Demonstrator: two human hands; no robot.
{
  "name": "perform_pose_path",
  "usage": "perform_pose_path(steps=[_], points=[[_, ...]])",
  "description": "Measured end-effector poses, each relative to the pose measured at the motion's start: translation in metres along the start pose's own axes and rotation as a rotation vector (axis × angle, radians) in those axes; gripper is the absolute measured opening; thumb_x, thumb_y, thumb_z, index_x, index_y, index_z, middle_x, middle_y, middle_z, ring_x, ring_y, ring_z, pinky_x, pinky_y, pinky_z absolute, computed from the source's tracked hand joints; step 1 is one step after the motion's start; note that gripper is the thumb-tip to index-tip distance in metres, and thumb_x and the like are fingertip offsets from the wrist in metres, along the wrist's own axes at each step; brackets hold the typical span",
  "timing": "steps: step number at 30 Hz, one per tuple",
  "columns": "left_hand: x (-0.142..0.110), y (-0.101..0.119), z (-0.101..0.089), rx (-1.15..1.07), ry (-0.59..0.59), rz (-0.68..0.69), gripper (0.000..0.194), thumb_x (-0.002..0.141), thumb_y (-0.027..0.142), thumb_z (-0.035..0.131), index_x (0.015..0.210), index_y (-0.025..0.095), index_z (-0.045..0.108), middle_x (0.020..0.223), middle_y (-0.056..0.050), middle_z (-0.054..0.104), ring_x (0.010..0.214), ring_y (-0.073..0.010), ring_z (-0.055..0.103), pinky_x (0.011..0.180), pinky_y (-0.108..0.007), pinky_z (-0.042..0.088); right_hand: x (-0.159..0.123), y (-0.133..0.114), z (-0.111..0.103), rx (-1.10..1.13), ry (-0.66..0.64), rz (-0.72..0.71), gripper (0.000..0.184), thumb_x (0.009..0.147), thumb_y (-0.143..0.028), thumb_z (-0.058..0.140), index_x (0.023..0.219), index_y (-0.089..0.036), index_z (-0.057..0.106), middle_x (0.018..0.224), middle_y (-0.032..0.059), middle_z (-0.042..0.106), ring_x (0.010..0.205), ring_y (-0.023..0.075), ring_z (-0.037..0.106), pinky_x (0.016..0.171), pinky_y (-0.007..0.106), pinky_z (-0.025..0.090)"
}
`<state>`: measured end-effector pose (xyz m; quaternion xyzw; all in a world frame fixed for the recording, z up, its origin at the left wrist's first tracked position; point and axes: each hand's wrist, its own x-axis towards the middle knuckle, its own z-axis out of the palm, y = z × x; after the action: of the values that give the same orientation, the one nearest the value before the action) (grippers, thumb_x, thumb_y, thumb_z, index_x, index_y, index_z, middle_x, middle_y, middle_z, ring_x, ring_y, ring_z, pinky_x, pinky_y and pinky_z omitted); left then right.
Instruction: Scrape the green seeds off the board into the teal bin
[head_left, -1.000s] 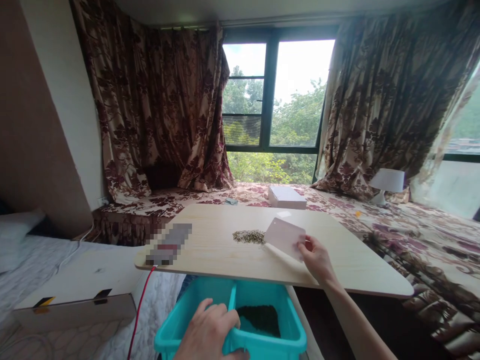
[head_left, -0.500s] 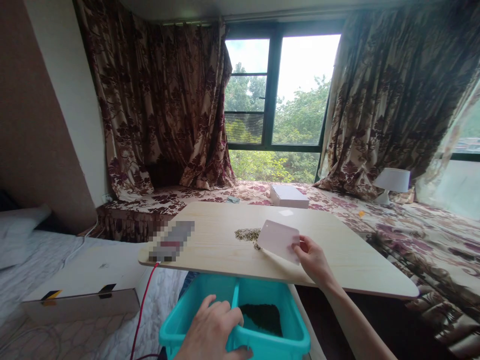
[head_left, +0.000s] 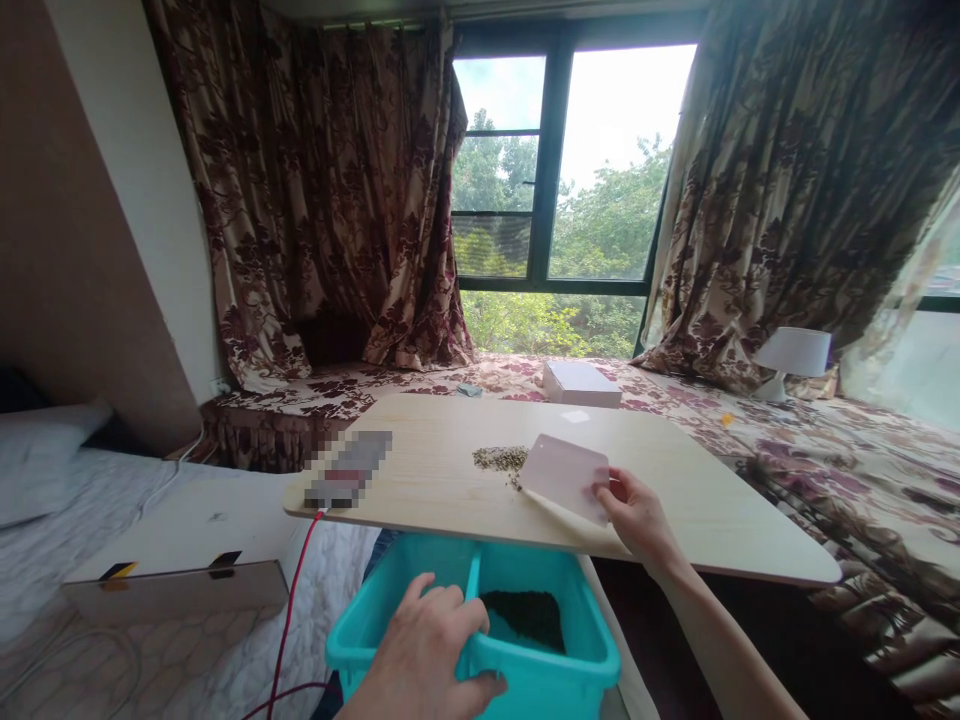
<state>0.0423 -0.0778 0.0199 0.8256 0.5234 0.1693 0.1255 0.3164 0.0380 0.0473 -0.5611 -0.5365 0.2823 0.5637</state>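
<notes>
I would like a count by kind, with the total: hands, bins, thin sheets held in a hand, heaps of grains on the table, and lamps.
Hands: 2, the left hand and the right hand
Turquoise bin: 1
Thin sheet: 1
Heap of grains on the table: 1
White lamp: 1
Total: 6

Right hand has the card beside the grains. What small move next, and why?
Probably draw the card toward the near edge of the table with the right hand: some of the grains trail that way beside the card, and the teal bin, left hand on its divider, sits below that edge.
</notes>
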Motion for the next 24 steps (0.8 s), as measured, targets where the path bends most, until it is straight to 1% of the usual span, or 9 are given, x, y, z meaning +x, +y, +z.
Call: perform_pose_path(steps=[4, 7, 13, 19, 24], points=[[-0.0013, 0.0022, -0.0032, -0.013, -0.002, 0.007, 0.024, 0.071, 0.034, 0.076, 0.088, 0.025, 0.063, 0.085, 0.002, 0.063, 0.090, -0.0213, 0.061, 0.104, -0.053, 0.031, -0.0022, -0.0053, -0.0004, -0.002, -0.026, 0.005, 0.031, 0.064, -0.037, 0.060, 0.088, -0.018, 0.060, 0.069, 0.0069, 0.073, 0.063, 0.0214, 0.068, 0.044, 0.026, 0.045], [-0.0015, 0.0027, -0.0041, -0.012, -0.003, 0.006, 0.025, 0.070, 0.033, 0.077, 0.088, 0.025, 0.063, 0.085, 0.002, 0.063, 0.090, -0.0216, 0.061, 0.104, -0.054, 0.031, -0.0031, -0.0065, -0.0022, -0.005, -0.016, 0.008, 0.031, 0.063, -0.038, 0.059, 0.088, -0.018, 0.060, 0.069, 0.0065, 0.073, 0.063, 0.0217, 0.068, 0.042, 0.026, 0.045], [-0.0012, 0.0029, -0.0037, -0.022, 0.009, 0.006, 0.024, 0.070, 0.032, 0.077, 0.088, 0.025, 0.062, 0.084, 0.003, 0.062, 0.089, -0.0205, 0.061, 0.105, -0.053, 0.031, -0.0065, -0.0061, -0.0036, -0.005, -0.037, 0.024, 0.032, 0.062, -0.037, 0.061, 0.088, -0.018, 0.061, 0.069, 0.0073, 0.074, 0.065, 0.0225, 0.069, 0.043, 0.026, 0.046], [-0.0013, 0.0042, -0.0053, -0.043, 0.000, -0.008, 0.023, 0.070, 0.030, 0.076, 0.086, 0.025, 0.061, 0.083, 0.004, 0.061, 0.088, -0.0190, 0.060, 0.105, -0.052, 0.029, -0.0059, -0.0063, -0.0039, -0.003, -0.026, 0.022, 0.031, 0.062, -0.036, 0.062, 0.087, -0.018, 0.062, 0.069, 0.0074, 0.074, 0.063, 0.0218, 0.068, 0.043, 0.025, 0.045], [-0.0011, 0.0022, -0.0023, -0.026, -0.001, -0.011, 0.024, 0.069, 0.031, 0.076, 0.087, 0.025, 0.061, 0.083, 0.003, 0.060, 0.090, -0.0199, 0.060, 0.106, -0.052, 0.029, -0.0077, -0.0092, -0.0064, 0.000, -0.042, 0.014, 0.031, 0.063, -0.037, 0.063, 0.087, -0.017, 0.063, 0.069, 0.0078, 0.074, 0.061, 0.0215, 0.068, 0.041, 0.025, 0.044]])
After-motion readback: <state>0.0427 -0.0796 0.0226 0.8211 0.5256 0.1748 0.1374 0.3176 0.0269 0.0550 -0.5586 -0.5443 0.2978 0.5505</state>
